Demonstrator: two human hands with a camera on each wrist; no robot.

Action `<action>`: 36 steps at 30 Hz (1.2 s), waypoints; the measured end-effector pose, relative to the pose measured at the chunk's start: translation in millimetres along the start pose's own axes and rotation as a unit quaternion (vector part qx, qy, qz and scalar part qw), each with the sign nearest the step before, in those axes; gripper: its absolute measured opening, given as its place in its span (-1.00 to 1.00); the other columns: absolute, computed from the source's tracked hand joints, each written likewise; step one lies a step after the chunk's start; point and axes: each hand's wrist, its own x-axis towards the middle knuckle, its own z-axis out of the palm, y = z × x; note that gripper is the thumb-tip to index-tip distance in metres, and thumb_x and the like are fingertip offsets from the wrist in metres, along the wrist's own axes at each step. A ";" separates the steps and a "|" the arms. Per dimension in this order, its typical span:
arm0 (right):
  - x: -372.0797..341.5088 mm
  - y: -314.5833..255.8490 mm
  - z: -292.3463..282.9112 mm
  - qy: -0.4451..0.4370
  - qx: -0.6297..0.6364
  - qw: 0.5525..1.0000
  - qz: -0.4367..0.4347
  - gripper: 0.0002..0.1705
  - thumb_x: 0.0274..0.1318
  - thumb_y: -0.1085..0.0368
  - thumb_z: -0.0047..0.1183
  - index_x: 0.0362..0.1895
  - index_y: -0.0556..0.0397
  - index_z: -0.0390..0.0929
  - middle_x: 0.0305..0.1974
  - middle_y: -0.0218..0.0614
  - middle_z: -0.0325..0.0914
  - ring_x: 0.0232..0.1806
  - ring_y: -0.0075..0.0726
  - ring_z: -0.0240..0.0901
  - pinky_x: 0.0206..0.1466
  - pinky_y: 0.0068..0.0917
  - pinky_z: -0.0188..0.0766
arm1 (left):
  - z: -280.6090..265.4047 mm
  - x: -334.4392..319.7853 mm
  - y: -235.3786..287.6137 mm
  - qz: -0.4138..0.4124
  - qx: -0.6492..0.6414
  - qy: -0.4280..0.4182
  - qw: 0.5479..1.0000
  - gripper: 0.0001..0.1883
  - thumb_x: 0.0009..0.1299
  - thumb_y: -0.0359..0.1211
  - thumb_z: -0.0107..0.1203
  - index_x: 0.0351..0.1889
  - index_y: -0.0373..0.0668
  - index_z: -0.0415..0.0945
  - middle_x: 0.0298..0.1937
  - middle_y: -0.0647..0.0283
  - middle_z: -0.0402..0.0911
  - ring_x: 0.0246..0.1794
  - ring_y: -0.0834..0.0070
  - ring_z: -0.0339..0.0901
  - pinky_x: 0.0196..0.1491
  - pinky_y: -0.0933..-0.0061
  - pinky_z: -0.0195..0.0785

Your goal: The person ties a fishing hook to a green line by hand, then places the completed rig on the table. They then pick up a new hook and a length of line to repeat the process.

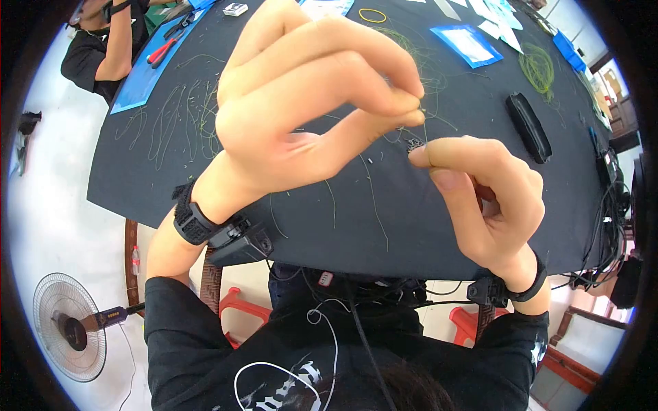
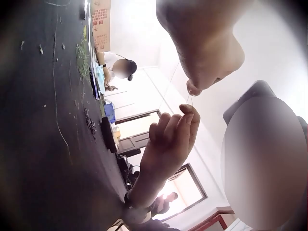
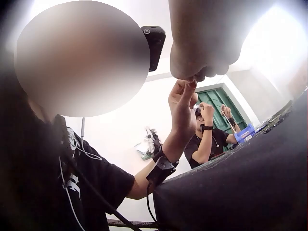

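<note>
My left hand [image 1: 281, 113] is raised over the table, its thumb and index fingertips pressed together on a fine, pale thread [image 2: 191, 100]. Lower and to the right, my right hand [image 1: 510, 185] pinches the same thread between thumb and index finger, the other fingers curled in. Only a short stretch of thread shows between the two pairs of fingertips. Behind the right fingertips, a small heap of dark bits [image 2: 90, 122] lies on the black tabletop [image 1: 439, 233]. In the right wrist view, the right hand's underside hides most of the pinch.
Loose green threads [image 1: 164, 130] and a green coil [image 1: 538, 72] lie about the table. A black case [image 1: 529, 128] sits at right, a blue-edged packet [image 1: 467, 45] at the back. Red-handled pliers [image 1: 162, 53] rest on a blue mat [image 1: 140, 89] near another person [image 3: 211, 139].
</note>
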 end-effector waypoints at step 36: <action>1.6 -8.3 4.4 -0.065 0.107 0.978 0.167 -0.95 -0.09 0.49 0.14 -0.45 0.11 0.54 -0.67 -0.40 0.39 -0.70 -0.62 0.22 -0.64 -0.65 0.08 | 12.1 -9.2 0.8 -0.025 -0.072 0.015 0.997 -0.81 -0.02 -0.46 0.31 -0.49 -0.12 0.50 -0.37 0.31 0.62 -0.51 0.57 0.27 -0.41 0.61 0.08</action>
